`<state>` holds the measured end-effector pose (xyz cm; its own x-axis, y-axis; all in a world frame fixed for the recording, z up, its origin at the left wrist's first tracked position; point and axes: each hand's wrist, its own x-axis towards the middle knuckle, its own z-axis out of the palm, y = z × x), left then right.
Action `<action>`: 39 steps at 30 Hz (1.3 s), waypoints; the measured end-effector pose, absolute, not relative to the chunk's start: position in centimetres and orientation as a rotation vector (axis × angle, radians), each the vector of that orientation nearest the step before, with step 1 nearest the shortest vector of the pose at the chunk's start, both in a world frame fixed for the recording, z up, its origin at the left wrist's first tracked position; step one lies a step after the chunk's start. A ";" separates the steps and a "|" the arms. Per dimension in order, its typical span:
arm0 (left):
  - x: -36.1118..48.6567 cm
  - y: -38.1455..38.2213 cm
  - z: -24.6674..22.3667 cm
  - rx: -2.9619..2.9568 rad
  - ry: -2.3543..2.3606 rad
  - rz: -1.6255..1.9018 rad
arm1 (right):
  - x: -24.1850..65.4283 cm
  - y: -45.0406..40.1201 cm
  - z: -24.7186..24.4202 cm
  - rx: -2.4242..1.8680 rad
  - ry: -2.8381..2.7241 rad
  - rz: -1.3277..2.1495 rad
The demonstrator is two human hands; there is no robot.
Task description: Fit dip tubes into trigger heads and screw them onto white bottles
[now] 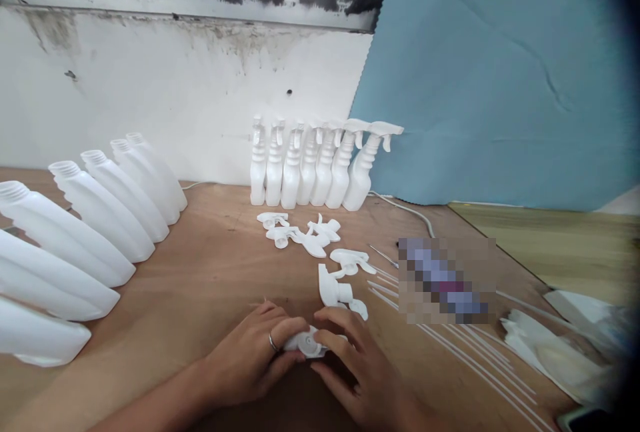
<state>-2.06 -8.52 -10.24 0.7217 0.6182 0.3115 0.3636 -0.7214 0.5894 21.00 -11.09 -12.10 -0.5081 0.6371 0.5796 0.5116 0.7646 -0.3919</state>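
Note:
A white spray head [309,341] is held between both hands near the table's front edge, its round opening facing up. My left hand [253,352], with a ring on one finger, grips its left side between fingers and thumb. My right hand [357,359] has its fingers curled round the right side. Just beyond my right hand lie loose white spray heads [334,289], with another [350,260] behind. Several more spray heads [315,235] lie in a pile farther back.
Several capped spray bottles [291,175] stand by the wall. Open white bottles [107,199] line the left side. Thin white tubes [465,352] lie at the right, beside a blurred-out object [443,280] and plastic bags [545,349]. A cable [410,209] runs behind.

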 end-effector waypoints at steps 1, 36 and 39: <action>-2.0 -8.5 -10.3 2.464 0.726 0.691 | 21.0 -11.0 -12.2 -0.853 -2.235 0.178; -2.2 -7.7 -11.0 2.507 0.817 0.761 | 32.2 -6.4 -8.3 -1.539 -2.422 -0.043; -2.0 -7.6 -11.1 2.500 0.804 0.792 | 32.7 -6.1 -8.6 -1.534 -2.417 0.120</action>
<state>-2.01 -7.59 -11.10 0.6746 0.6253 0.3923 0.4012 -0.7566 0.5162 32.73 -6.07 -8.63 -0.3993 0.8977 0.1864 0.8748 0.4339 -0.2154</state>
